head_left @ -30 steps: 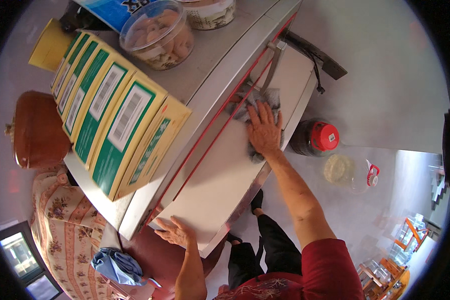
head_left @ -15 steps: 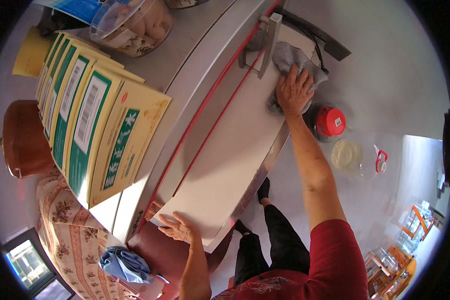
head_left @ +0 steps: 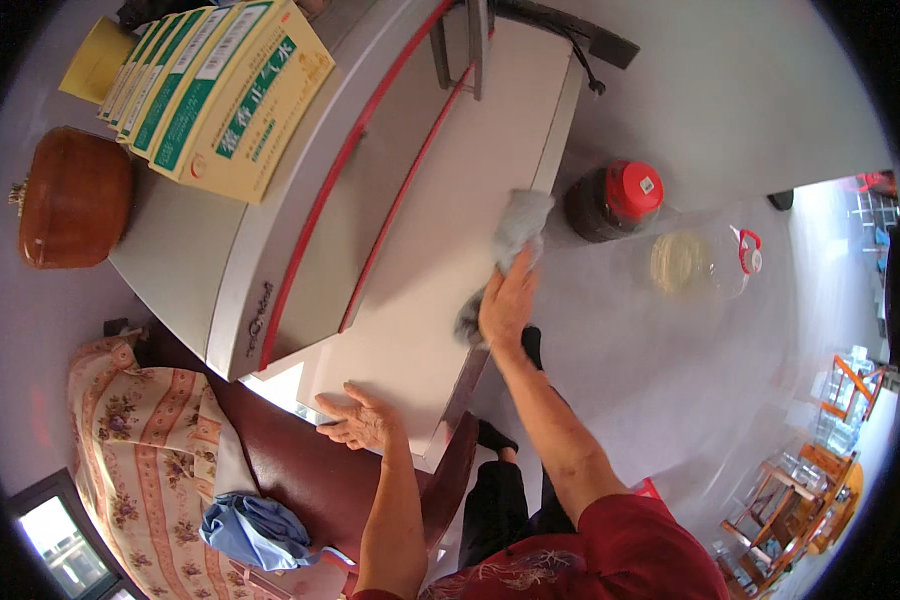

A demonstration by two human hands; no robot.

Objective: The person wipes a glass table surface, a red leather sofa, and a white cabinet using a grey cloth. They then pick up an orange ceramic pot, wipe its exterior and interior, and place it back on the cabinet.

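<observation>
My right hand (head_left: 508,305) presses a grey cloth (head_left: 523,218) against the right edge of a long white panel (head_left: 445,190). The cloth bunches out ahead of the fingers and also on their left side; motion blurs it slightly. At the panel's near end, my left hand (head_left: 362,418) rests with its fingers spread, holding nothing. Red trim (head_left: 395,225) runs along the panel's left side, beside a raised grey-topped cabinet (head_left: 185,235). A metal bracket (head_left: 478,50) stands at the panel's far end.
Yellow-green boxes (head_left: 245,110) and a brown lidded pot (head_left: 75,198) stand left. On the floor are a red-lidded jar (head_left: 615,200) and a clear jug (head_left: 705,260). A dark red seat (head_left: 310,475) holds blue cloth (head_left: 255,530). Wooden chairs (head_left: 785,510) stand lower right.
My right hand has drawn the grey cloth nearer along the panel, from its far end to the right edge. My left hand stays at the near end. The view has shifted.
</observation>
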